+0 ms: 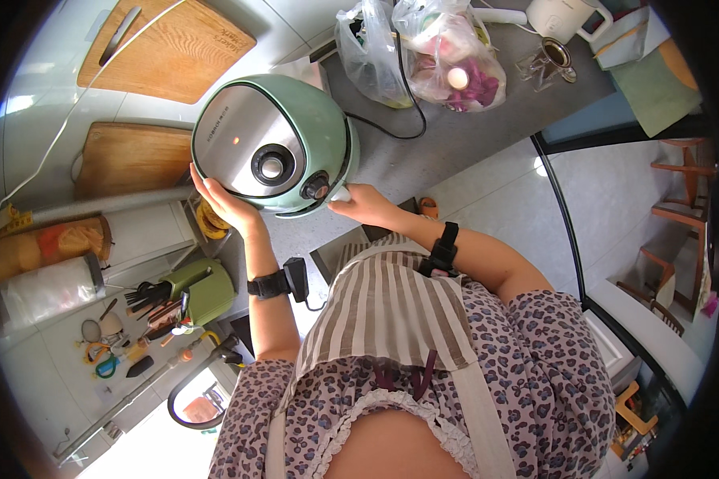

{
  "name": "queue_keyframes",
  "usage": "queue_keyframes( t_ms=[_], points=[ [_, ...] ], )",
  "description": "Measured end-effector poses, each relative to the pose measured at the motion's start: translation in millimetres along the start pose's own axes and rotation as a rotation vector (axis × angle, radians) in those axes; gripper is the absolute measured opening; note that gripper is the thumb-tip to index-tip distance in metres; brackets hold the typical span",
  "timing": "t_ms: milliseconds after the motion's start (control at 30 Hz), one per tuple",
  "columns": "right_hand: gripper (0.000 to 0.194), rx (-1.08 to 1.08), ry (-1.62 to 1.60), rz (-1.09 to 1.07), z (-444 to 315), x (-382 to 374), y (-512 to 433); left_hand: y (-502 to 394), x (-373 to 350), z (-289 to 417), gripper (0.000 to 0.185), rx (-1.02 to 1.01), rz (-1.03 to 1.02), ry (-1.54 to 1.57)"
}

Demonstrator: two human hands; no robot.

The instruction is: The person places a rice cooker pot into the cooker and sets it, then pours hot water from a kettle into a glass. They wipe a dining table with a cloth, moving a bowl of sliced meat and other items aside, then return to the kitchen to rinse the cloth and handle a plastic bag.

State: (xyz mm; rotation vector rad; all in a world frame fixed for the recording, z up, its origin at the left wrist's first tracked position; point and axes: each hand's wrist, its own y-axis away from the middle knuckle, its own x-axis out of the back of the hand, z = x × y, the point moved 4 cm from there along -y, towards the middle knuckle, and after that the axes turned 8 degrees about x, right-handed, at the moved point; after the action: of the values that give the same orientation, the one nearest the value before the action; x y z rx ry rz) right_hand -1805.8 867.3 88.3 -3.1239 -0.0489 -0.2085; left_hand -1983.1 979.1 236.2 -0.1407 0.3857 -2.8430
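Note:
A mint-green air fryer (326, 123) with a brushed-metal panel (233, 120) stands on the grey countertop (389, 158). An orange light glows on the panel. Two dials are in view: a large one (272, 168) on the panel and a smaller dark one (316, 187) nearer the basket. My right hand (368, 206) grips the basket handle (341, 194), whose pale end shows past my thumb. My left hand (227, 206) lies flat against the fryer's left side, fingers extended. Whether the basket is fully seated I cannot tell.
Two wooden cutting boards, an upper one (174, 48) and a lower one (138, 158), lean at the wall. Plastic bags of produce (455, 66), a glass cup (548, 63) and a white kettle (566, 18) stand farther along. Bananas (211, 220) and a green knife block (207, 291) sit left. A black power cord (416, 117) curves over the countertop.

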Motion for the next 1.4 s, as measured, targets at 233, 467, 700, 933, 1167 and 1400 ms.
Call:
queue_keyframes(
  t_ms=[233, 467, 700, 933, 1167, 1400],
  points=[
    [0.050, -0.020, 0.003, 0.018, 6, -8, -9, 1, -1, 3, 0.050, -0.012, -0.025, -0.005],
    [0.041, -0.071, 0.072, -0.113, -5, -1, -9, 1, 1, 3, 0.052, 0.006, -0.046, 0.002],
    [0.047, 0.030, 0.018, 0.001, -8, -3, -18, 1, 0, 0, 0.053, -0.002, -0.038, 0.013],
    [0.048, -0.050, 0.081, -0.072, -3, -3, -19, 1, 0, -3, 0.051, 0.011, -0.023, 0.047],
    [0.048, -0.042, 0.083, -0.082, -6, -1, -17, 1, -1, -3, 0.051, -0.002, -0.005, 0.068],
    [0.041, -0.034, 0.034, 0.001, -7, -3, -16, 1, 0, -5, 0.052, 0.003, 0.012, 0.055]
  ],
)
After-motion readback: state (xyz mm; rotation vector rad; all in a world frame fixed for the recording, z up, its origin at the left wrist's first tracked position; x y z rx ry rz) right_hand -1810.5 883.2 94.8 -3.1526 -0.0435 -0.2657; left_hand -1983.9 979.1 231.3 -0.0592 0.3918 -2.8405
